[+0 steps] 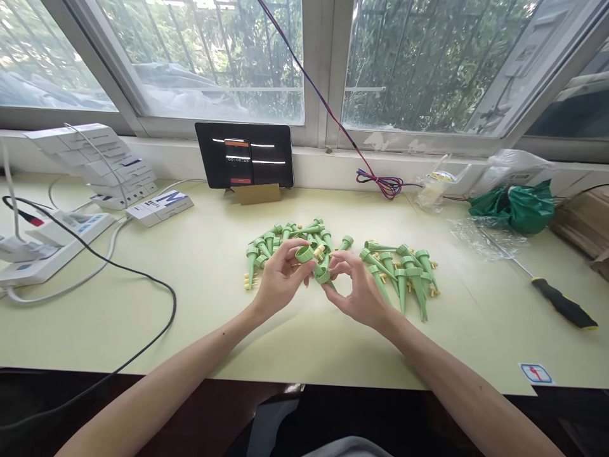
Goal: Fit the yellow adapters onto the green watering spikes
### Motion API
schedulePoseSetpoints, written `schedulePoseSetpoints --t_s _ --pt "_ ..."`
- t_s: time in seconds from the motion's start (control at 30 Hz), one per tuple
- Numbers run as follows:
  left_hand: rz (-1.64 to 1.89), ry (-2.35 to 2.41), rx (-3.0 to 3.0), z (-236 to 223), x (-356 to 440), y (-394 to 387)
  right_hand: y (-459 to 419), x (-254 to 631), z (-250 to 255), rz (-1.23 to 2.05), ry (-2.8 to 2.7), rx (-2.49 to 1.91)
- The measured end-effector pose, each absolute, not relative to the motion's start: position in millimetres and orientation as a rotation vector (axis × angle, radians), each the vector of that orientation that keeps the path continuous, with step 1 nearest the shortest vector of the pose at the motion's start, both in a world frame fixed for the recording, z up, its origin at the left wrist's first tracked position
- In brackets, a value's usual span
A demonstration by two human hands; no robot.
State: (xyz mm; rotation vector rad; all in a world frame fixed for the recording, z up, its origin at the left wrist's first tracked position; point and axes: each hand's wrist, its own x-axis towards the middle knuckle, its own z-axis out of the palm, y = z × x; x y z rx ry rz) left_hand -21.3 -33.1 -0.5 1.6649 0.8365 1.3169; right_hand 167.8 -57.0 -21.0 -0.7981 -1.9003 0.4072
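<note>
Between the thumb and fingers of my left hand (280,277) is a green plastic cap (304,254), its round opening tilted toward me. A small yellow valve piece (318,252) shows at the cap's right side. My right hand (358,293) pinches a green watering spike (322,277) by its wide, ring-shaped end; my fingers hide part of it. The two green parts are close together, and I cannot tell whether they touch. Behind my left hand lies a pile of green spikes (266,240). Another pile of capped spikes (402,270), with yellow pieces among them, lies right of my right hand.
A black tablet (245,155) leans on a cardboard stand (257,193) at the back. White boxes (95,162) and a power strip (57,247) with cables are on the left. A screwdriver (564,303), green bag (514,206) and coiled wire (383,183) lie to the right.
</note>
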Motion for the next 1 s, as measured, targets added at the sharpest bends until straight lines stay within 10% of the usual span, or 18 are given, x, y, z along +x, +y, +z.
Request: schedulePoseSetpoints --t_s 1.0 --pt "0.947 0.964 1.548 2.7 -20.3 -32.2 -57.9 168.4 -13.8 0.526 -1.894 -1.066"
